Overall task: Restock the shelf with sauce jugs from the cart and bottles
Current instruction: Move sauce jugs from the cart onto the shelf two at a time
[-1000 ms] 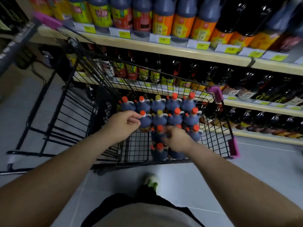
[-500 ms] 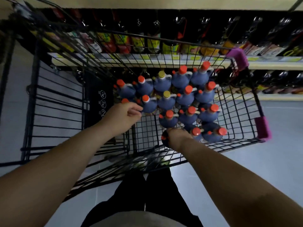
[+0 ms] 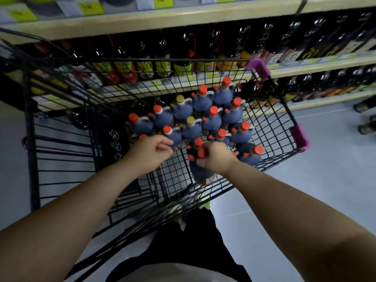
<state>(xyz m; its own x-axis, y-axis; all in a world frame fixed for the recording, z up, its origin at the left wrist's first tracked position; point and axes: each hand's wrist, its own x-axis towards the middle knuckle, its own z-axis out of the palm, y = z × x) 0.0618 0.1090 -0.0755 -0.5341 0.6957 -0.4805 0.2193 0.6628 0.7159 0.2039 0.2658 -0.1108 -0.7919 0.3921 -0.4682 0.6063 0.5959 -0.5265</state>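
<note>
Right hand (image 3: pixel 216 157) grips a jug (image 3: pixel 200 171) at its neck, its body hanging just below the fist. Left hand (image 3: pixel 150 149) curls against a second jug (image 3: pixel 173 136) in the cart (image 3: pixel 298 137) — grip unclear.

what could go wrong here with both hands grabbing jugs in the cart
The right hand holds one jug only by its top; its body hangs close to the cart's near wall and may snag or slip.
The left hand grips a second jug in the tight cluster; pulling it may topple neighbouring jugs, and one tilted jug already leans.
</note>
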